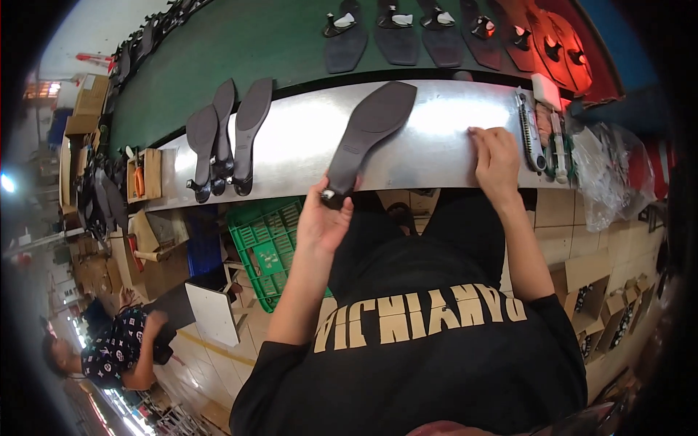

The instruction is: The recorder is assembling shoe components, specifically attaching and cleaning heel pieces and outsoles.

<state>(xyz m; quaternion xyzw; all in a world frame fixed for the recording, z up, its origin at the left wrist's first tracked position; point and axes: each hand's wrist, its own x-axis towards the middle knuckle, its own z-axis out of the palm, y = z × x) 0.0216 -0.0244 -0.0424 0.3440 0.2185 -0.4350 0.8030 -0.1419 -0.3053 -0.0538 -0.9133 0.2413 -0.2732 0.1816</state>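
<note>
My left hand [323,219] is closed around the heel end of a dark sandal [361,132]. The sandal's flat sole faces up, its squared toe pointing away to the right over the metal worktop. Something small and shiny shows by my fingers at the heel. On the worktop's right part, my right hand [497,163] has its fingers bent together near the thumb; whatever they may hold is too small to make out. Left of the held sandal, several similar sandals [253,116] lie sole up, with black glossy heels towards me.
Across the green surface [240,43] stands a row of sandals [396,36], the right ones under red light. A utility knife [531,131], a syringe-like tool [558,149] and a plastic bag [607,171] lie right. A green crate [265,251] sits below left; a seated person [120,349] is beyond.
</note>
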